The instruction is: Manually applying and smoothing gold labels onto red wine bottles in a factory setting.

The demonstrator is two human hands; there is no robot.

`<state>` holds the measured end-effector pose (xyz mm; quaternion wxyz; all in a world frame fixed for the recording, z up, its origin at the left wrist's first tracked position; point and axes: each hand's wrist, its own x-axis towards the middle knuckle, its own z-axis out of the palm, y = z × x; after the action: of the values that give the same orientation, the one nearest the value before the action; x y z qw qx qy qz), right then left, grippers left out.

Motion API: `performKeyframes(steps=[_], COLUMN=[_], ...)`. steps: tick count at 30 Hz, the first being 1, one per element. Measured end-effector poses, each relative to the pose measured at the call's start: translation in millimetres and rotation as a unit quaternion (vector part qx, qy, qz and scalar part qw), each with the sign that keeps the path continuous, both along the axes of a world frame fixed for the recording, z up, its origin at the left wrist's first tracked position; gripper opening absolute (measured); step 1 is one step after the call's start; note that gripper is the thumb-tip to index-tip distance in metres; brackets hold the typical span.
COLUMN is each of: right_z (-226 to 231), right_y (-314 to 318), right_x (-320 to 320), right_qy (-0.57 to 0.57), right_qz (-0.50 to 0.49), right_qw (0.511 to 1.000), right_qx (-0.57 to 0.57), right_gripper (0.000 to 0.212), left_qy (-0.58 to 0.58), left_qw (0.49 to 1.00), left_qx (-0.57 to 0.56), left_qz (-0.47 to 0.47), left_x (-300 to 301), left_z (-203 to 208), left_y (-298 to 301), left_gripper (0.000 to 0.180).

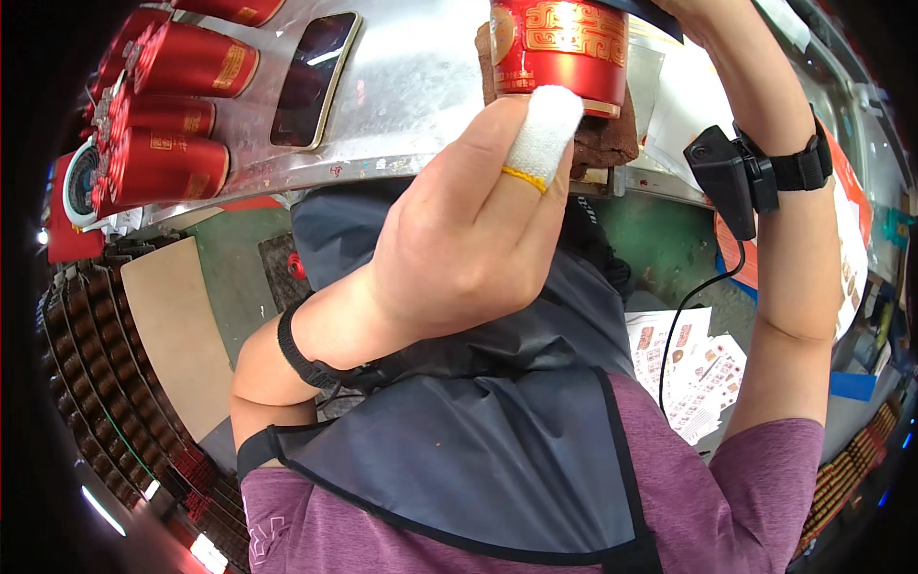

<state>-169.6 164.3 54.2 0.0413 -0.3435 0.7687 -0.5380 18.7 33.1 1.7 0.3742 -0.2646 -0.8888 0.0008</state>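
A red canister (579,53) with gold patterning stands at the top of the view, at the table's front edge, its upper end cut off by the frame. My left hand (469,220) reaches up to it with fingers closed against its lower side. One finger wears a white knit cover (545,134) with a yellow edge. A folded brown cloth (610,143) lies under and beside the canister. My right hand (684,11) is mostly cut off at the upper edge, beside a dark blue thing (650,13) at the canister's top; its fingers are hidden.
Several similar red canisters (196,59) crowd the table's left end. A phone (316,81) lies on the metal tabletop (411,77). A black device (722,172) is strapped to my right wrist, its cable hanging down. Printed sheets (688,368) lie below the table on the right.
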Motion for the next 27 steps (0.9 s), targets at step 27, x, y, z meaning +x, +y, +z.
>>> performKeyframes(steps=[27], right_z=[-5.8], right_y=[-4.5], right_x=[-23.6], right_qy=[0.151], right_qz=[0.000], right_qw=[0.986], right_qx=[0.075], right_gripper=[0.041], left_qy=[-0.118], left_qw=[0.977], left_qx=[0.178], left_qz=[-0.020], left_x=[12.8], left_z=[-13.4], left_y=[-26.4], left_gripper=[0.035])
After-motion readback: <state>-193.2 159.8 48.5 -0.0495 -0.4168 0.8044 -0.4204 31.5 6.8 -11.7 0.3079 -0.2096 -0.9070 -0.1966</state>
